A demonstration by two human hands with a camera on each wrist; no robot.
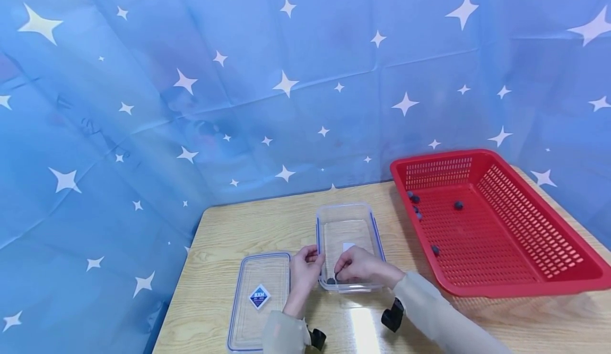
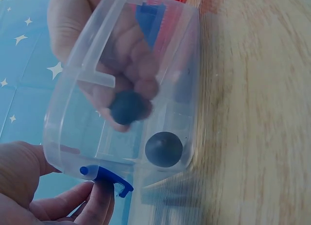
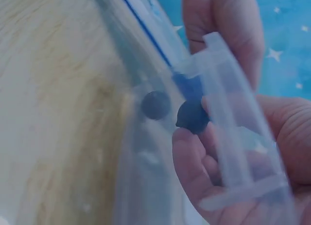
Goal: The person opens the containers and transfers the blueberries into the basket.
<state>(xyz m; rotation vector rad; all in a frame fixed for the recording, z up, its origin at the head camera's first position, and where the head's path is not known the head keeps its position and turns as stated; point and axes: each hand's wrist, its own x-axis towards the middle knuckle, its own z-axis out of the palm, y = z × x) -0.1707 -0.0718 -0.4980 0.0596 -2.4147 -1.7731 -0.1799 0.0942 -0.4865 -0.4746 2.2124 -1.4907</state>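
Note:
A clear plastic food box (image 1: 345, 212) with blue-edged sides stands on the table. My left hand (image 1: 305, 270) grips its left side, thumb at the rim and fingers by a blue latch (image 2: 109, 177). Inside the box's near end, my right hand (image 1: 360, 265) pinches a small dark round ball (image 3: 192, 116) between thumb and fingers. A second dark ball (image 2: 164, 149) lies on the box floor near the corner, just apart from the held one. The box wall partly blurs the right fingers in the left wrist view.
A clear lid (image 1: 260, 322) with a blue rim and a BXH label lies left of the box, partly under the left forearm. To the right stands a red perforated basket (image 1: 487, 285) holding several dark balls, mostly along its left side. A starry blue curtain (image 1: 305, 115) hangs behind the table.

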